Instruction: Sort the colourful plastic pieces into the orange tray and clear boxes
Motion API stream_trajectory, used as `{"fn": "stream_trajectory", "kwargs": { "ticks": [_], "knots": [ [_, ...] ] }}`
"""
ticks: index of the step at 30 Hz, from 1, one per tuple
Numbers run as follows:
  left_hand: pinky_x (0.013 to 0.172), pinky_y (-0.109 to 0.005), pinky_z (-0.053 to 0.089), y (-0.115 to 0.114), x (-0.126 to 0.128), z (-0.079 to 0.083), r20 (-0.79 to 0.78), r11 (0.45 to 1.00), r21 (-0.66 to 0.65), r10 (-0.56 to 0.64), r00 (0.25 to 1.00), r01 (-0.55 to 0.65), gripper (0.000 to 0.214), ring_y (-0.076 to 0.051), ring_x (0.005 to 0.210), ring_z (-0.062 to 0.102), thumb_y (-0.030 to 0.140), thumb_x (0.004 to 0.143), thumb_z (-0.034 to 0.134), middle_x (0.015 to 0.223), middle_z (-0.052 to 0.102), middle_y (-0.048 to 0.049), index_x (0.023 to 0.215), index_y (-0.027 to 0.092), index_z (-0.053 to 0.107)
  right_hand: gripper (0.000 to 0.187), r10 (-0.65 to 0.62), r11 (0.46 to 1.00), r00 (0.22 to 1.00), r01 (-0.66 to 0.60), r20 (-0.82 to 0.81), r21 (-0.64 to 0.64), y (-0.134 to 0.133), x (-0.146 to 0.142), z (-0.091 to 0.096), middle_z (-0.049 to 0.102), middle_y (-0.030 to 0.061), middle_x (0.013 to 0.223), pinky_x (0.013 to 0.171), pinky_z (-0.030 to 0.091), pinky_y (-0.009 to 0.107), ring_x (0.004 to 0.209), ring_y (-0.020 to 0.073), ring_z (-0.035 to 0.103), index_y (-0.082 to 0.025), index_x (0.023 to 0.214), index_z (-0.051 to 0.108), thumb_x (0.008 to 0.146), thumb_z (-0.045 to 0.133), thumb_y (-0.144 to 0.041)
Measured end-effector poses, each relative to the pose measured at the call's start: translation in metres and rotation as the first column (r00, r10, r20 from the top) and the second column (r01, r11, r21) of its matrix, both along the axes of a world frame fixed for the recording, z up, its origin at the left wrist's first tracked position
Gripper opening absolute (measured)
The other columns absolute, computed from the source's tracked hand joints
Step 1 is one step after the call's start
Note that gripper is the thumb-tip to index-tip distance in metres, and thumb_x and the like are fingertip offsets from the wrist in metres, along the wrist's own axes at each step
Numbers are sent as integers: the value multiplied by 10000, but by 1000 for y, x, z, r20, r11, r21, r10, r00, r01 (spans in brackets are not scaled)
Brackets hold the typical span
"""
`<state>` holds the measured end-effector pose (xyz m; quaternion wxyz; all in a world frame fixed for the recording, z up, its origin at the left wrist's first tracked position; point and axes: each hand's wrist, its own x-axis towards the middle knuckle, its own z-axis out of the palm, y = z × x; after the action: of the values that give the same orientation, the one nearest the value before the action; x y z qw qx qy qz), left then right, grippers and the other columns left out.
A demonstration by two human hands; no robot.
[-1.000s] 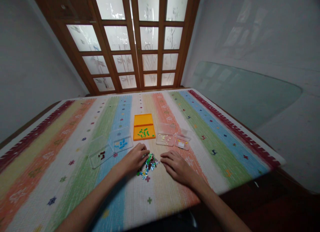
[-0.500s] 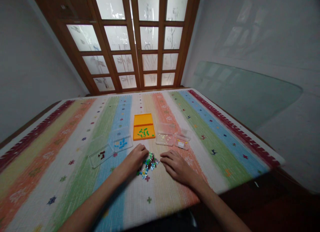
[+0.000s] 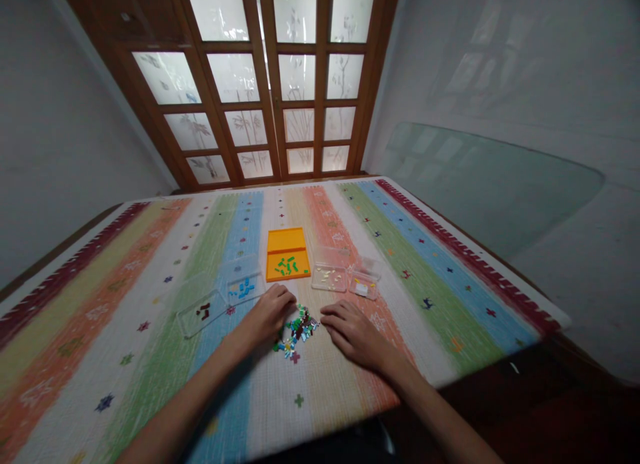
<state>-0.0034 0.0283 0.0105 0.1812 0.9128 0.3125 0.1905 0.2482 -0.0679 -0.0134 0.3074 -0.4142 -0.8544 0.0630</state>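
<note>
A small heap of mixed coloured pieces (image 3: 299, 331) lies on the striped cloth near the table's front. My left hand (image 3: 268, 315) rests at the heap's left side with its fingers curled over the edge of the pieces; what they pinch is too small to see. Just right of the heap lies my right hand (image 3: 353, 332), palm down on the cloth, fingers stretched out and holding nothing.
Behind the heap stand an orange tray (image 3: 287, 243) with green pieces, a clear box (image 3: 245, 287) with blue pieces, a clear box (image 3: 203, 312) with dark red pieces, and two clear boxes (image 3: 330, 278) (image 3: 364, 287) with pale pieces. The table edge (image 3: 450, 377) runs close at front right.
My left hand has crept slightly back toward the orange tray along the heap's left side. My right hand has stayed where it was.
</note>
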Motion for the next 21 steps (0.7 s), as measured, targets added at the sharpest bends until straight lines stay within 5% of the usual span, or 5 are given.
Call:
{"fn": "stream_trajectory", "kwargs": {
  "ticks": [9, 15, 21],
  "knots": [
    [814, -330, 484, 25, 43, 26, 118, 999, 34, 33, 992, -38, 151, -215, 880, 589, 85, 932, 518, 875, 631, -60, 904, 175, 636, 263, 3, 1000, 1000, -3, 8, -9, 1, 0, -1, 695, 127, 1155, 925, 527, 454, 1066, 268, 611, -167, 1155, 667, 951, 518, -92],
    [813, -322, 492, 49, 78, 20, 86, 1000, 14, 21, 996, -23, 159, -214, 897, 615, 34, 864, 568, 905, 667, -67, 860, 172, 646, 260, -8, 1000, 1000, 8, 2, -15, 1, -1, 1, 693, 117, 1153, 934, 523, 439, 1078, 264, 606, -175, 1139, 670, 934, 546, -77],
    [799, -307, 495, 64, 88, 13, 59, 1000, 0, 13, 998, -13, 148, -200, 852, 630, 40, 843, 585, 847, 681, -51, 843, 169, 657, 262, -12, 1000, 1000, 12, 4, -27, 1, -1, 1, 694, 130, 1162, 935, 522, 453, 1065, 259, 603, -169, 1136, 674, 940, 521, -86]
  ]
}}
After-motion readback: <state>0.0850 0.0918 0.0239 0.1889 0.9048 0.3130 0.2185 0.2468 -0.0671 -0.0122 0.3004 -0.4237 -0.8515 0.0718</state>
